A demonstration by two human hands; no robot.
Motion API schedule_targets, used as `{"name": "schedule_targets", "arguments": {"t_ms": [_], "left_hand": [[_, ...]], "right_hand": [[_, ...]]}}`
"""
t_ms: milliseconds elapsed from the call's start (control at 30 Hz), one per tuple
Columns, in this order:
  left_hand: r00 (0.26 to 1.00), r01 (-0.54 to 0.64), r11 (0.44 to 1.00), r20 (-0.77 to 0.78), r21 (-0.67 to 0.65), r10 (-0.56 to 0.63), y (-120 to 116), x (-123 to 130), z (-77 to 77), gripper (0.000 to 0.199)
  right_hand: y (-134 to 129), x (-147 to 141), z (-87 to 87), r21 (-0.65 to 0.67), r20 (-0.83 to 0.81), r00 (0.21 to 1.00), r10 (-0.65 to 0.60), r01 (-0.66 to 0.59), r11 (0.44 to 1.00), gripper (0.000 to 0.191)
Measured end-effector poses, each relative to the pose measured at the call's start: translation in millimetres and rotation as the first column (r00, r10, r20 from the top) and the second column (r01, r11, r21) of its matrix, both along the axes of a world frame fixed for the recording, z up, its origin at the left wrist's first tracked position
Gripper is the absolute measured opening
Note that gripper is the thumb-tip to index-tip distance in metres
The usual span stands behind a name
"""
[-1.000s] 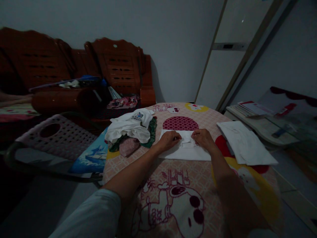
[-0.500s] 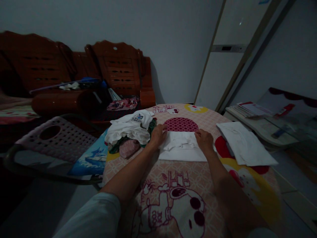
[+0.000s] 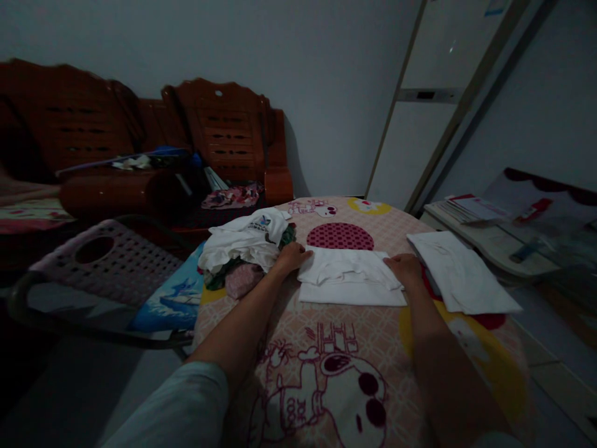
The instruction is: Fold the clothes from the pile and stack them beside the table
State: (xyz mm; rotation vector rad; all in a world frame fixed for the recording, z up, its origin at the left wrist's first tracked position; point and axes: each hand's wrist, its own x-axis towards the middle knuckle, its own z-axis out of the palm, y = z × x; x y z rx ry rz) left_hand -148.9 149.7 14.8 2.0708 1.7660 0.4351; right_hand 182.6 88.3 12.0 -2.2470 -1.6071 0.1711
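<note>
A white T-shirt (image 3: 352,292) lies folded into a wide strip in front of me, its curved neckline facing up. My left hand (image 3: 293,257) pinches its far left corner, fingers closed on the cloth. At the right end, my right hand (image 3: 405,271) is closed on the shirt's edge. Left of my left hand sits a heap of crumpled clothes (image 3: 247,239), white on top with green and pink cloth below. Beyond my right hand rests another folded white garment (image 3: 461,270), flat on the table.
The round table wears a patterned pink cloth (image 3: 298,348) with cartoon figures. A woven chair (image 3: 125,255) with a blue cushion (image 3: 175,295) stands at the left. Behind are wooden seats (image 3: 219,137) and a tall white cabinet-like unit (image 3: 420,137). Papers (image 3: 473,205) lie on a side stand.
My right hand has moved right and slightly nearer me, and the T-shirt's right end now reaches further right. My left hand has shifted slightly left.
</note>
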Motion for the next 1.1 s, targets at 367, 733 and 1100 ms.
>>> {"name": "schedule_targets", "arguments": {"t_ms": [367,733,1100], "left_hand": [[0.905,-0.024,0.991,0.418,-0.13,0.076,-2.7,1.3,-8.5,0.025],[0.89,0.111,0.975,0.456,-0.191,-0.012,-5.3,0.3,-10.8,0.026],[0.936,0.179,0.972,0.33,-0.149,-0.122,-9.3,-6.4,6.9,0.016]], "right_hand": [[0.6,1.6,-2.7,0.006,0.01,1.0,0.028,-0.028,1.0,0.027],[-0.7,8.1,-2.0,-0.019,-0.375,0.927,-0.004,-0.004,1.0,0.02],[-14.4,-8.8,3.6,0.065,-0.762,0.647,0.027,0.034,0.997,0.042]]}}
